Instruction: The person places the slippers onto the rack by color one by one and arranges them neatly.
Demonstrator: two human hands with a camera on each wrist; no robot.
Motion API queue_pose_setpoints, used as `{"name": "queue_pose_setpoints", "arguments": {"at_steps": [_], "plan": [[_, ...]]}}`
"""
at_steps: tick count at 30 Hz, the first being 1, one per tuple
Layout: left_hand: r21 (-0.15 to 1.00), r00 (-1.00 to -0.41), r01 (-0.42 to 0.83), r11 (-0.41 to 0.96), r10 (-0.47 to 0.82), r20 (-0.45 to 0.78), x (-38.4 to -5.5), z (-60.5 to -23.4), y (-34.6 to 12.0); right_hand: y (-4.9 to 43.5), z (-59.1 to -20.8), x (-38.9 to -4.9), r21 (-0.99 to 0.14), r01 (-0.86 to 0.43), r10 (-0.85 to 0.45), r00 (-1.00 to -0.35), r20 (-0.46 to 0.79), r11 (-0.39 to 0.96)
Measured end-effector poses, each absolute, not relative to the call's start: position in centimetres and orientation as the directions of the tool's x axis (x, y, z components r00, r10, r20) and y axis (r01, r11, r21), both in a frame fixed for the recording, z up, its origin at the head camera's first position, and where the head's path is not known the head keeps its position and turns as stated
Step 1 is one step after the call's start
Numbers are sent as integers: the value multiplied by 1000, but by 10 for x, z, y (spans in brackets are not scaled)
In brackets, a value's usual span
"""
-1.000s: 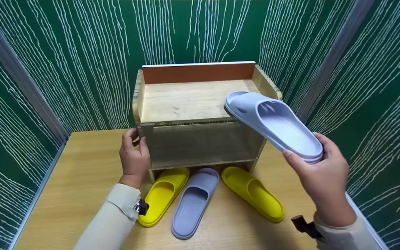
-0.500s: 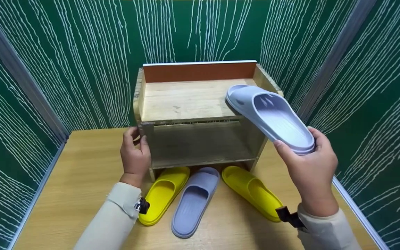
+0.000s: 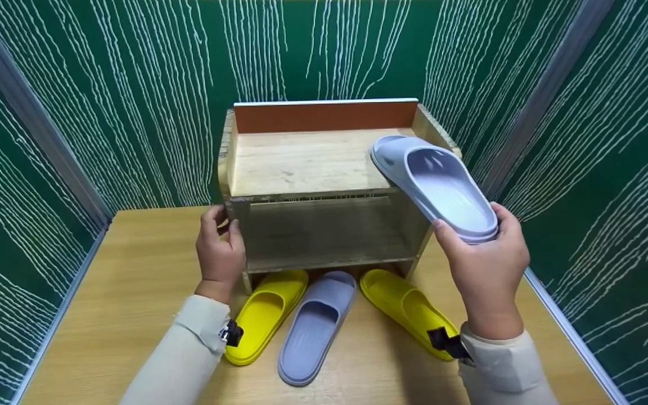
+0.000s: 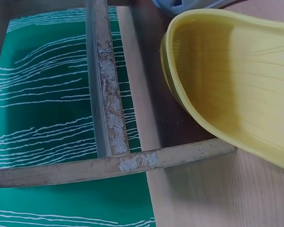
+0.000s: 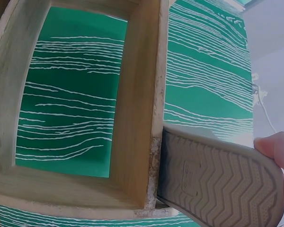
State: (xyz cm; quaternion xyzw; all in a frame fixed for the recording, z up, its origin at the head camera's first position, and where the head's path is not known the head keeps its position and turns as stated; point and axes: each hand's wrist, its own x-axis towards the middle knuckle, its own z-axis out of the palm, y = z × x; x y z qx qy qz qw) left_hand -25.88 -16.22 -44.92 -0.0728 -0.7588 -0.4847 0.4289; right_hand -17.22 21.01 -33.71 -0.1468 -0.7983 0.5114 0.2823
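Left hand (image 3: pixel 220 253) gripping rack (image 3: pixel 301 166) — right hand (image 3: pixel 490 267) holding slipper (image 3: pixel 445 191) by heel.

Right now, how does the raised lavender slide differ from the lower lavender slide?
The right hand grips the raised lavender slide; the lower lavender slide rests on the tabletop. In the head view, the raised slide's toe points up-left, the lower's up-right. Both are backless.

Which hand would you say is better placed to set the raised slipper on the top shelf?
The right hand, I'd judge: it grips the lavender slipper by the heel, its toe pointing toward the top shelf. The left hand holds the rack at its side.
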Motion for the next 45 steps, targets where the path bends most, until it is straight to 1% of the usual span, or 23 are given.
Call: {"name": "queue_pose_setpoints", "arguments": {"at_steps": [7,13,22,37,45], "plan": [[675,-634,507,535,-299,713,-257,-451,-162,207,-343,-179,-908,-39,538,-794,281,417],[674,-633,509,535,-299,714,-259,-451,-163,203,-346,-187,-915,-25,548,-794,262,402],[686,-644,496,532,-305,702,-257,-450,-164,197,-346,-199,-915,-18,552,-793,258,403],[677,-634,502,538,-304,711,-258,-450,-163,186,-345,-220,-911,-24,558,-784,273,411],[669,-624,510,541,-302,721,-259,-450,-163,185,-347,-230,-910,4,552,-796,249,415]]}}
